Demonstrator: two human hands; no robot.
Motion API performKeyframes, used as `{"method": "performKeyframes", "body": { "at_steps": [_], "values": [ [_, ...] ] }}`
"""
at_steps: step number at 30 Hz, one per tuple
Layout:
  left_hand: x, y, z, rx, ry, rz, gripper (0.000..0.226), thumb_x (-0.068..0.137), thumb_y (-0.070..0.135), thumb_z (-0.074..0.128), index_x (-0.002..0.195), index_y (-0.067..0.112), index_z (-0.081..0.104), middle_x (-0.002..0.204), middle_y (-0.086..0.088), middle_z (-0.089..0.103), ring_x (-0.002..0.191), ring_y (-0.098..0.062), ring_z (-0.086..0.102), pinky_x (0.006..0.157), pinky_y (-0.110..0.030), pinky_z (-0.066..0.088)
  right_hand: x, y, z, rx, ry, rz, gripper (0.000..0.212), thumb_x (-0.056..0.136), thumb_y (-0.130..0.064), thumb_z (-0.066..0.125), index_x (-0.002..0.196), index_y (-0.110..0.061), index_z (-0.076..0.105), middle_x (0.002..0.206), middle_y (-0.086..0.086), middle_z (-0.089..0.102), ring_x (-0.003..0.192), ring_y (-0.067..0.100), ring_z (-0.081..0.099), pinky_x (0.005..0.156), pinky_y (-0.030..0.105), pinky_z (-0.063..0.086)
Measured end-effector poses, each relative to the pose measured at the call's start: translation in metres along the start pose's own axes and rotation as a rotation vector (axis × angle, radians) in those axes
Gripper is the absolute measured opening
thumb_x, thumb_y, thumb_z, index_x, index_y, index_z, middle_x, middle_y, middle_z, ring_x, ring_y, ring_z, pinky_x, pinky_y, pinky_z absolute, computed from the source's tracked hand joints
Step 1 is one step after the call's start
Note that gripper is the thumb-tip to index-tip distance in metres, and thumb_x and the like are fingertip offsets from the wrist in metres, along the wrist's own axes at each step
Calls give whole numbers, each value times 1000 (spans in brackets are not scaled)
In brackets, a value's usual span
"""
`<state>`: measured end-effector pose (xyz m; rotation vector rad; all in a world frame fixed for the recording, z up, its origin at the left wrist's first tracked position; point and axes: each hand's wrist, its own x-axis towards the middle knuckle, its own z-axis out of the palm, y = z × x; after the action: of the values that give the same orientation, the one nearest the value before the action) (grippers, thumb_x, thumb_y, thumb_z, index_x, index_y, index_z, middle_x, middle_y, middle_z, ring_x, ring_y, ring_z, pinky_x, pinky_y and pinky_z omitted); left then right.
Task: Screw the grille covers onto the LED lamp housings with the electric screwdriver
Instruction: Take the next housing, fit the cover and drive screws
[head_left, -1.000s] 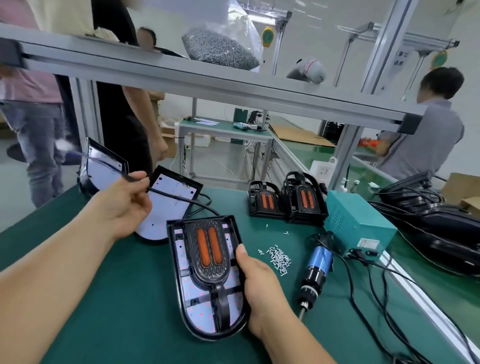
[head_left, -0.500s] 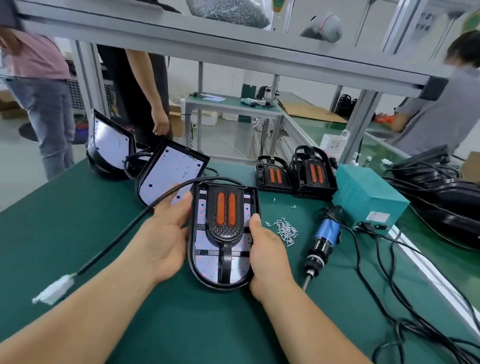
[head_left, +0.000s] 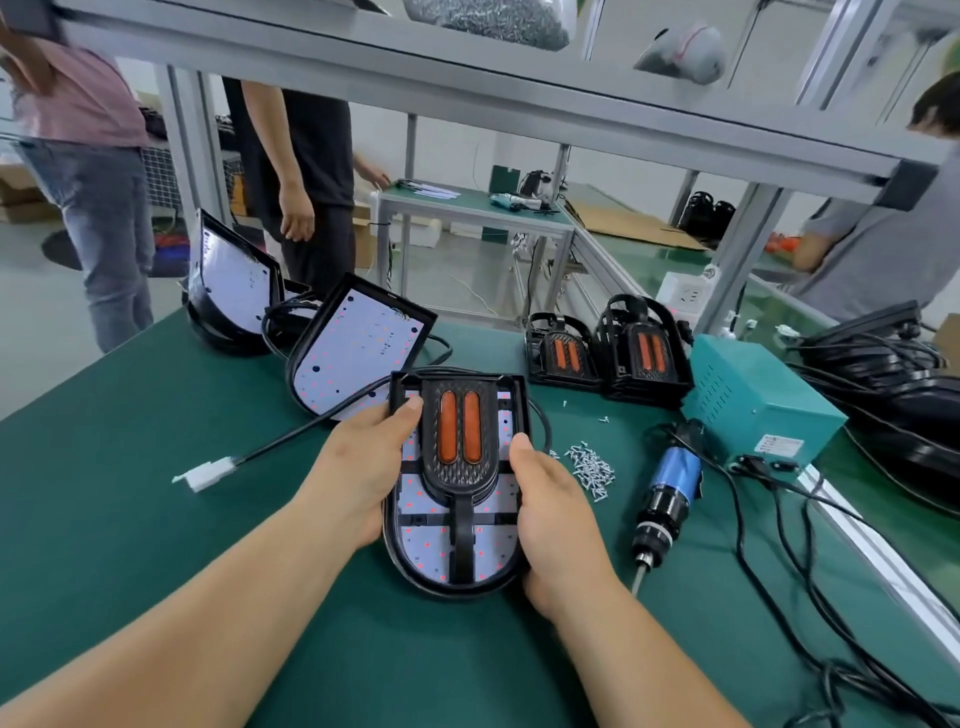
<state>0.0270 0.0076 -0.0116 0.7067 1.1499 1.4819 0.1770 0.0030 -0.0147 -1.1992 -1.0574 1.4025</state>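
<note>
While the left hand (head_left: 363, 467) and right hand (head_left: 556, 514) clasp the black D-shaped lamp housing (head_left: 452, 590) at near centre, thumbs (head_left: 410, 410) seating its orange-striped grille cover (head_left: 458, 480), the blue electric screwdriver (head_left: 667, 493) lying right looks next.

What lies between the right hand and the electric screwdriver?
In the head view, a heap of loose screws lies on the green mat between the right hand and the electric screwdriver.
</note>
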Motion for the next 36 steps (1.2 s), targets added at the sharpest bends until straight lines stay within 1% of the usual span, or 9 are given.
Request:
{"method": "performKeyframes", "body": {
  "at_steps": [3,9,13,17,21,25,27,32,36],
  "values": [
    [-3,5,-1,-47,-38,-7,28,102,23,53,114,5,71,106,-18,75,90,-32,75,73,-43,62,0,2,-2,-56,-7,-10,38,100,-46,51,96,-13,72,99,8,76,106,34,68,98,53,52],
    [-28,-2,-1,92,-253,-77,48,77,28,73,122,13,65,115,-10,74,109,-30,70,103,-51,49,0,4,-6,-17,19,-26,42,104,-41,45,102,-9,72,94,5,78,96,29,73,93,49,55],
    [-36,-11,-1,154,-211,-25,28,85,9,71,112,11,69,107,-8,77,104,-26,72,103,-46,49,0,0,-8,34,-49,10,43,103,-44,44,108,-10,70,96,5,78,91,22,75,87,43,58],
    [-29,-10,-1,22,-129,9,37,77,6,71,114,5,67,106,-15,76,101,-35,72,90,-43,56,-6,0,-8,18,-218,47,55,76,-52,69,119,-19,58,105,1,76,91,20,75,69,35,60],
    [-25,-9,-1,-51,-73,1,32,83,-1,67,115,8,66,107,-16,76,99,-35,72,84,-43,58,-9,8,-8,-86,-304,19,46,85,-20,76,124,-20,52,112,2,74,103,22,71,87,43,59],
    [-25,-7,0,-64,-64,-13,51,66,29,79,114,17,70,107,-9,77,101,-30,73,92,-45,54,-9,9,-6,-3,-338,-3,47,85,-3,74,123,-16,50,116,7,73,107,28,70,91,46,57],
    [-24,-8,2,-53,-38,7,49,62,30,78,109,17,72,104,-9,77,99,-31,73,92,-46,55,-9,10,-6,-10,-336,-20,47,84,1,74,120,-16,49,116,8,72,108,30,69,90,45,58],
    [-25,-5,1,-20,-71,27,49,67,23,77,114,11,69,106,-13,76,101,-34,72,93,-49,55,-10,10,-6,-3,-345,-34,51,83,-5,78,124,-15,49,117,7,72,110,30,68,96,48,55],
    [-32,-9,1,62,-148,91,38,65,18,78,103,12,73,101,-12,77,93,-28,75,86,-42,59,-6,-1,-9,92,-274,-103,51,80,-33,78,123,-10,62,114,9,74,110,29,69,101,47,52]
  ]
}}
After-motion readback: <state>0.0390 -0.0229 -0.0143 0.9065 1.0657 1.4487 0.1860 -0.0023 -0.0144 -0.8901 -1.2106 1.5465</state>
